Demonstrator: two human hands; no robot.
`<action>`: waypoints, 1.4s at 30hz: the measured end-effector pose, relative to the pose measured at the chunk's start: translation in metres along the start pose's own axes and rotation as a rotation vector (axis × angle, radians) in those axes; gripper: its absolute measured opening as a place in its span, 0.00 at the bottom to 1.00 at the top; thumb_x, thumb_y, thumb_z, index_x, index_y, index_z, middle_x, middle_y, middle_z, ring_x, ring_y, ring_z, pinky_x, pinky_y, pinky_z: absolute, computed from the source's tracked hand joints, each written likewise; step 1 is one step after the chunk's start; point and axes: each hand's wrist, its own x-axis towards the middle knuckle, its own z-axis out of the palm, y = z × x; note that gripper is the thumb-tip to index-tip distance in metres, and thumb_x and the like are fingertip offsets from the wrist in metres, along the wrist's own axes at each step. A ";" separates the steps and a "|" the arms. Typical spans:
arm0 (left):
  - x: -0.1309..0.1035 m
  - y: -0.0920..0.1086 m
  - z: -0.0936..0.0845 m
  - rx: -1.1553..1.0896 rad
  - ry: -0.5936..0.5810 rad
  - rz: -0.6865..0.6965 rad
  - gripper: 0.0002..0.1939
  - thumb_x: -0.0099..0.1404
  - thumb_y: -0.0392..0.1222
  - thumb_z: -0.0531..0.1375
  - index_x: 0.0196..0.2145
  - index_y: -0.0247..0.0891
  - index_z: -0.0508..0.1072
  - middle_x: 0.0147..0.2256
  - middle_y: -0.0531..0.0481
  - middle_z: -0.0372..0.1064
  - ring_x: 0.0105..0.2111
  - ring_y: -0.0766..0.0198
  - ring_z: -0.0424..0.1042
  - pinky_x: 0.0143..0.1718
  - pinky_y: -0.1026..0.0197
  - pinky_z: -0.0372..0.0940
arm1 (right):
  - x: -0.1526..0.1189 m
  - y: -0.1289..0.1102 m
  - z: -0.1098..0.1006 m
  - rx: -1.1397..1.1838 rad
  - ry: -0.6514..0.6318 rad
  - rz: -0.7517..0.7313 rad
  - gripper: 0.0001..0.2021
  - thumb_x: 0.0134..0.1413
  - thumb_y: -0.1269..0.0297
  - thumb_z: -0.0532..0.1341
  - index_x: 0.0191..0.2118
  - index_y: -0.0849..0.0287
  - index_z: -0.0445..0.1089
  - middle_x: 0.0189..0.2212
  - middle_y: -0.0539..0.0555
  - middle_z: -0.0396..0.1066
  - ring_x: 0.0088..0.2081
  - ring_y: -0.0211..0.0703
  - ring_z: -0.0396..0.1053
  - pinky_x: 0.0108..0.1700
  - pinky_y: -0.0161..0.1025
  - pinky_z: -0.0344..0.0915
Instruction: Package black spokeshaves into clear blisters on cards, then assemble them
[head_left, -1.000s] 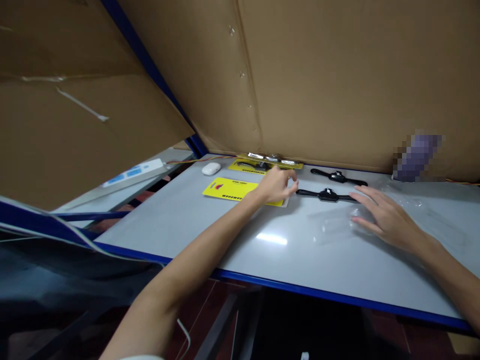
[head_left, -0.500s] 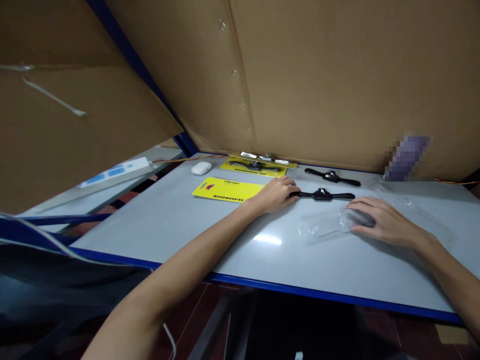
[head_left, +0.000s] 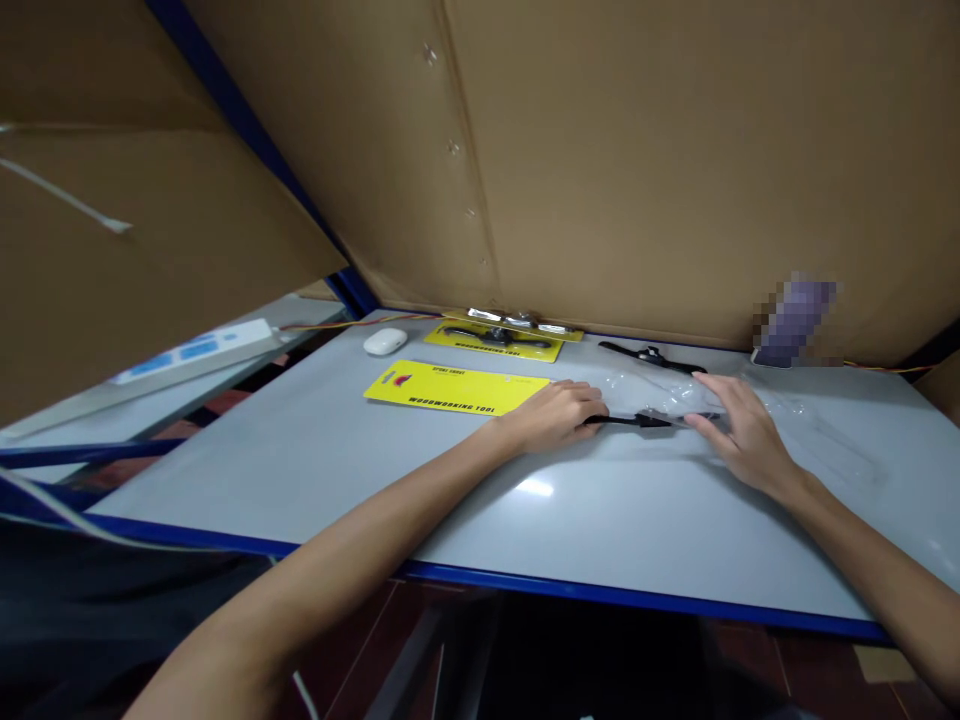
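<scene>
My left hand (head_left: 561, 412) is closed on the left handle of a black spokeshave (head_left: 651, 420) low over the grey table (head_left: 322, 470). A clear plastic shell (head_left: 641, 388) is in my right hand (head_left: 742, 425), its fingers bent round the right end. The shell lies over part of the spokeshave and hides some of it. Left of my left hand lies a yellow card (head_left: 450, 388) printed "WOODWORKING TOOL". Behind the shell rests a second black spokeshave (head_left: 637, 352), partly covered from view.
At the back, packaged spokeshaves on yellow cards (head_left: 491, 340) lie near the cardboard wall (head_left: 600, 170). A white rounded case (head_left: 385, 342) sits to their left. More clear plastic (head_left: 832, 440) and a pixelated purple object (head_left: 796, 320) are at the right. A power strip (head_left: 199, 350) lies far left.
My right hand has lifted the clear shell from the table and brought it up and left over the spokeshave. My left hand has stayed on the handle, which has shifted slightly nearer.
</scene>
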 end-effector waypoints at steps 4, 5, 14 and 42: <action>-0.001 0.005 0.000 0.067 0.207 0.067 0.15 0.79 0.44 0.52 0.48 0.39 0.78 0.37 0.48 0.79 0.33 0.62 0.76 0.36 0.59 0.68 | -0.001 -0.006 0.004 0.001 -0.123 0.092 0.27 0.73 0.46 0.53 0.71 0.48 0.62 0.54 0.62 0.74 0.55 0.62 0.73 0.56 0.63 0.69; -0.002 0.006 -0.001 0.078 0.282 0.071 0.16 0.80 0.44 0.51 0.48 0.40 0.78 0.35 0.49 0.79 0.32 0.63 0.75 0.34 0.60 0.67 | -0.002 -0.006 0.004 0.041 -0.149 0.107 0.27 0.74 0.46 0.52 0.72 0.48 0.60 0.53 0.62 0.75 0.55 0.61 0.73 0.56 0.62 0.69; 0.000 0.010 -0.014 0.061 0.654 -0.094 0.13 0.77 0.49 0.60 0.39 0.39 0.77 0.27 0.51 0.75 0.32 0.59 0.68 0.36 0.56 0.59 | -0.004 0.001 0.003 0.184 -0.199 0.059 0.27 0.66 0.58 0.62 0.69 0.51 0.63 0.57 0.61 0.77 0.56 0.59 0.76 0.56 0.58 0.73; 0.000 0.005 -0.031 0.060 0.953 -0.308 0.20 0.71 0.61 0.64 0.40 0.41 0.67 0.35 0.48 0.70 0.34 0.62 0.70 0.34 0.58 0.67 | 0.008 -0.034 -0.022 0.531 -0.300 0.281 0.15 0.63 0.48 0.65 0.38 0.55 0.80 0.31 0.55 0.78 0.30 0.47 0.73 0.35 0.45 0.70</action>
